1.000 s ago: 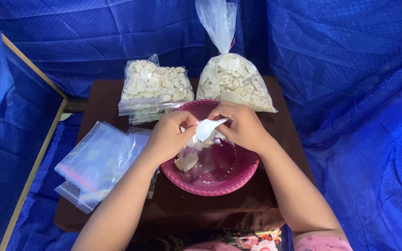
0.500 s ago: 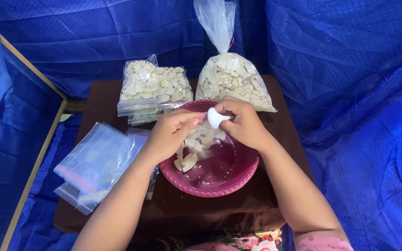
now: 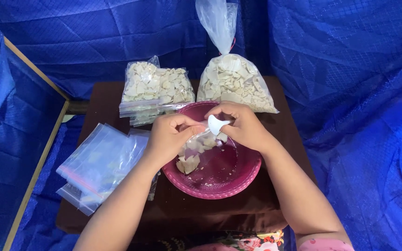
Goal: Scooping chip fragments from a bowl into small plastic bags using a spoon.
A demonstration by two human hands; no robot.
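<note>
Head view: both hands meet over the pink bowl [image 3: 212, 179] in the middle of the bench [image 3: 112, 100]. The left hand [image 3: 169, 137] has its grip pinched on the mouth of a small clear bag [image 3: 196, 144] partly filled with pale chips, which hangs just above the bowl. The right hand [image 3: 243, 126] has its grip closed around a small white scoop [image 3: 216, 124] at the bag's opening.

If the scoop tilts outside the narrow mouth, chips would likely fall back into the bowl or onto the bench. A loose pinch could let the bag sag and spill.

Behind the bowl lie a stack of filled bags [image 3: 157, 88] and a large tied sack of chips [image 3: 234, 83], touching the bowl's far rim. Empty zip bags [image 3: 99, 165] lie left of the bowl, under the left forearm. Blue cloth [image 3: 350, 93] hangs close all round.
</note>
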